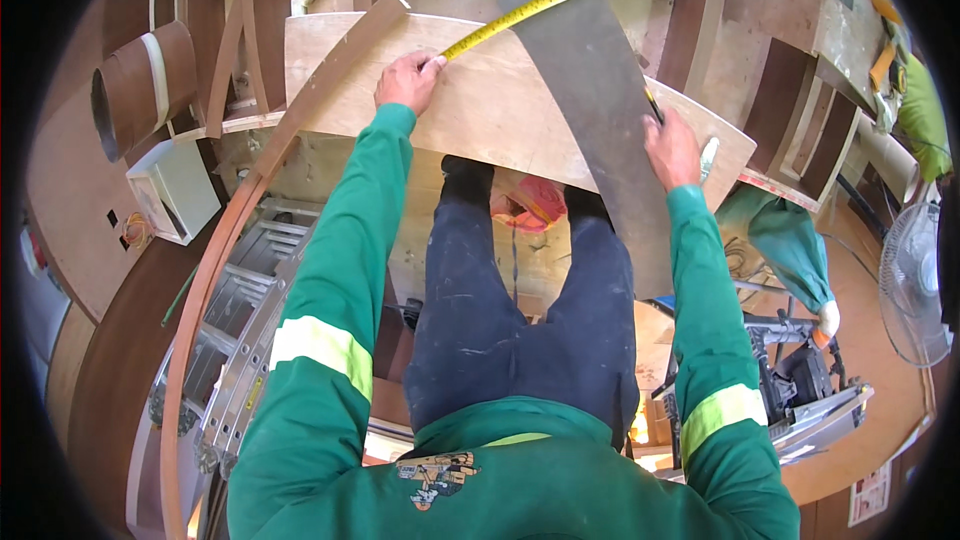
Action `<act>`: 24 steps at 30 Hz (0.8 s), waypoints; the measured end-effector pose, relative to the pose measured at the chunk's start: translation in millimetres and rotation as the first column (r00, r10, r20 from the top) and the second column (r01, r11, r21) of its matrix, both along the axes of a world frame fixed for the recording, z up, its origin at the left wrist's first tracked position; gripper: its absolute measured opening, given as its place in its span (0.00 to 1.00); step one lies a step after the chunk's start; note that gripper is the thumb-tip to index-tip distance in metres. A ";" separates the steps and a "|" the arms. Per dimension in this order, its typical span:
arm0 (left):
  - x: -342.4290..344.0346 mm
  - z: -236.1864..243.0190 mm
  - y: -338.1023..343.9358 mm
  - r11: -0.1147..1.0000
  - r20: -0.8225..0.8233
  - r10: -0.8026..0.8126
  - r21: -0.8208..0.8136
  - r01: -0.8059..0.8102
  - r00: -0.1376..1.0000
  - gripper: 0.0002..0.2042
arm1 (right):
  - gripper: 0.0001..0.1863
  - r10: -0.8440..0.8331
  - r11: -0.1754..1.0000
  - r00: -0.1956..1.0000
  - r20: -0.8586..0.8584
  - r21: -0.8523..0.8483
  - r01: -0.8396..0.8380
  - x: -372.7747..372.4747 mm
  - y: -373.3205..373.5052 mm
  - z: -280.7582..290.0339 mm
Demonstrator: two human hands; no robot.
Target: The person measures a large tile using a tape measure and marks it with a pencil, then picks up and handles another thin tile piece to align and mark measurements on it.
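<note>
- The left hand [408, 82] is closed on the near end of a yellow metal tape-measure blade [520, 15] with dark markings; whether it also holds the case cannot be told.
- From that hand the blade slants up and right, its far end lying over the upper part of a long, dark grey, curved flat sheet [585, 70].
- The right hand [672, 148] has its fingers curled round a slim, dark, pencil-like tool [653, 105], its tip pointing up and left, at the right edge of the grey sheet.
- Beneath both hands lies a pale plywood board [470, 115] with a curved outline; the grey sheet crosses it just left of the right hand.
- Just left of the left hand, a long, narrow, curved brown wooden strip [330, 70] crosses the board and runs down past the left forearm.
- Below the left hand and farther left stands a silver metal ladder [255, 290].
- Well right of the right hand is a round, pale-caged fan [915, 280].
</note>
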State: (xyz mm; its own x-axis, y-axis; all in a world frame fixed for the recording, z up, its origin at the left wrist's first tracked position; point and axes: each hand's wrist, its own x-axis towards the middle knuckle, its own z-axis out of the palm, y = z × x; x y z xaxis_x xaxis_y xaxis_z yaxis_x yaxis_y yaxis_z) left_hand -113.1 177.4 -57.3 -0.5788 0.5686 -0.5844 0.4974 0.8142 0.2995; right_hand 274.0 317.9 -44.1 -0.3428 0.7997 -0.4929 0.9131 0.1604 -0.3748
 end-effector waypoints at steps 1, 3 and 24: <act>-0.1 -1.5 3.8 1.000 0.004 0.011 -0.026 -0.011 1.000 0.19 | 0.16 -0.019 0.998 0.999 -0.027 -0.066 0.017 -20.9 8.5 2.9; -2.5 -5.0 7.5 0.997 0.013 0.008 -0.077 -0.007 1.000 0.19 | 0.18 -0.099 0.977 0.987 -0.128 -0.202 0.071 -53.0 21.5 -2.6; -4.4 -9.0 -12.0 0.993 0.037 0.097 -0.075 -0.094 0.995 0.17 | 0.14 -0.269 0.960 0.933 -0.239 -0.149 0.238 -147.6 101.1 -60.1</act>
State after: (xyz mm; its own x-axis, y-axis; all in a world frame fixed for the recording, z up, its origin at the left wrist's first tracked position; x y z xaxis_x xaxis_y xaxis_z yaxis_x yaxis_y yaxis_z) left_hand -117.5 165.4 -66.3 -0.6031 0.4669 -0.6468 0.4053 0.8777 0.2558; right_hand 126.4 419.0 -104.2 -0.2621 0.8193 -0.5099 0.7894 -0.1219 -0.6016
